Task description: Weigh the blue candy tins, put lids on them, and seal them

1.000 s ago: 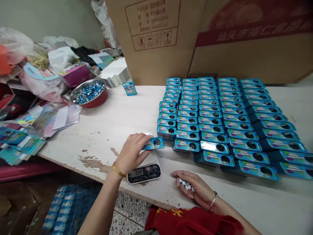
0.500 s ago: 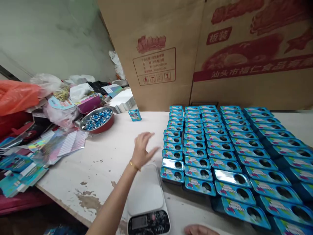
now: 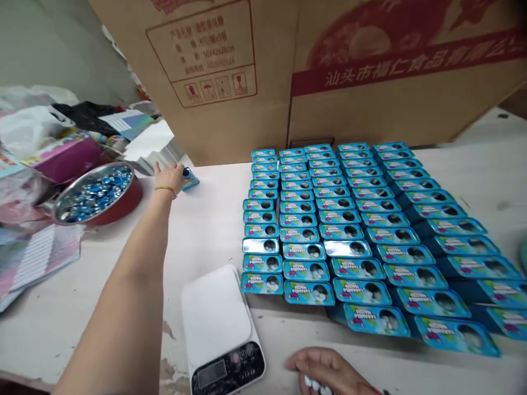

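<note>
My left hand is stretched to the far left of the table, its fingers apart. It overlaps the left side of a small blue box, and its fingertips lie just in front of a white stack; whether it touches either I cannot tell. My right hand, low in the frame, is curled round several small white candies. Left of that hand lies a white kitchen scale, its plate bare. Beyond the right hand stand rows of blue candy tins, with round openings showing white pieces in the nearer ones.
A large cardboard box walls off the back of the table. To the left are a red-sided metal bowl of blue shiny wrapped pieces, a purple box, plastic bags and printed sheets.
My left hand has moved from above the scale to the small blue box at the back. My right hand has come further into view, showing candies in it. The view has shifted right.
</note>
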A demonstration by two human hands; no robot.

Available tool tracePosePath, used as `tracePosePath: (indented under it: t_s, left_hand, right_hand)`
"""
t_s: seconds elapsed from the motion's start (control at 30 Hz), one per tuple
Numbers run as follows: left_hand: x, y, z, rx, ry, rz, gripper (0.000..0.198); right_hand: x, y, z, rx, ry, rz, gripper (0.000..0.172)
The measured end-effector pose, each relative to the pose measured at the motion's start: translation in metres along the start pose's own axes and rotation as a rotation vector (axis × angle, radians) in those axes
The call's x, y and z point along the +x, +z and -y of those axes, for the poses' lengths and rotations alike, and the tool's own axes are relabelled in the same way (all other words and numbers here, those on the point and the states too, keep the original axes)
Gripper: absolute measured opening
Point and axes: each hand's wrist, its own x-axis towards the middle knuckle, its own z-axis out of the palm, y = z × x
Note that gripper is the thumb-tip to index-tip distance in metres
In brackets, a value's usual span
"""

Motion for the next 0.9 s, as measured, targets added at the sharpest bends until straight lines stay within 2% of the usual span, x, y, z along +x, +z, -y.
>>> tracePosePath:
  t_s: [0.1,0.2,0.3,0.37,0.47,0.53,0.6,0.7,0.77,0.83,0.9]
  left_hand:
    - [-0.038,-0.028,-0.009,0.047,0.060,0.041,0.032]
    - [-0.102,-0.075,-0.029,0.099,0.119,0.046,0.038]
    - [-0.181,-0.123,-0.069,0.108,0.272,0.063,0.035]
    - [-0.228,-0.144,-0.103,0.082,0.332,0.148,0.033]
    - [-0.276,-0.149,-0.146,0.049,0.376,0.275,0.030]
    - [-0.290,-0.143,-0.162,0.029,0.371,0.299,0.028]
    - [-0.296,-0.138,-0.168,0.015,0.355,0.289,0.028]
    - [-0.304,-0.141,-0.170,-0.008,0.319,0.235,0.036]
    - [-0.318,-0.147,-0.177,-0.062,0.242,0.142,0.041]
    - [-0.341,-0.150,-0.194,-0.176,0.136,0.025,0.034]
    - [-0.370,-0.146,-0.223,-0.338,0.075,-0.010,0.022]
  right_hand:
    - [-0.003,0.006,0.004,0.068,-0.003,0.062,0.054]
    - [-0.009,0.010,0.008,0.083,-0.041,0.071,0.049]
    - [-0.013,0.011,0.006,0.080,-0.058,0.053,0.045]
    - [-0.015,0.011,0.002,0.074,-0.093,0.051,0.043]
    - [-0.019,0.012,-0.003,0.056,-0.158,0.054,0.041]
    - [-0.021,0.013,-0.004,0.044,-0.197,0.047,0.040]
    - [-0.024,0.013,-0.004,0.045,-0.226,0.053,0.038]
    - [-0.026,0.011,-0.004,0.093,-0.234,0.099,0.030]
    - [-0.028,0.009,-0.003,0.174,-0.189,0.094,0.023]
    - [-0.030,0.009,-0.005,0.289,-0.121,0.058,0.016]
    - [-0.032,0.012,-0.010,0.413,-0.081,0.030,0.013]
